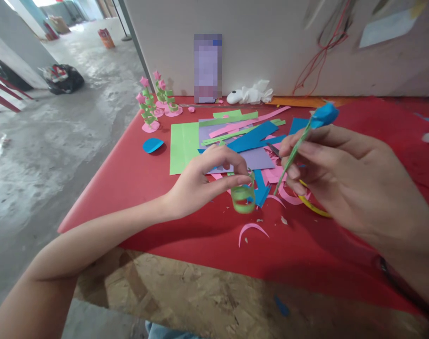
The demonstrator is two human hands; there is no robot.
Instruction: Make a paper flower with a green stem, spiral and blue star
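My right hand [344, 174] is raised over the right side of the table, its fingers pinching a paper flower with a blue head [325, 116] and a thin green stem [295, 153]. Behind these fingers show a yellow loop [315, 207] and a dark pointed tip [273, 149], seemingly of scissors; whether the hand holds them too I cannot tell. My left hand [209, 176] has thumb and forefinger closed on a curled green paper strip [243, 205], which hangs in coils just above the table. A blue paper disc [153, 145] lies farther left.
On the red table [129, 188] lie green [182, 150] and purple sheets [260, 161], blue strips [253, 136] and pink scraps [253, 228]. Small pink-and-green paper flowers [150, 110] stand at the back left. A blurred phone-shaped panel [207, 68] and white object [251, 92] are behind.
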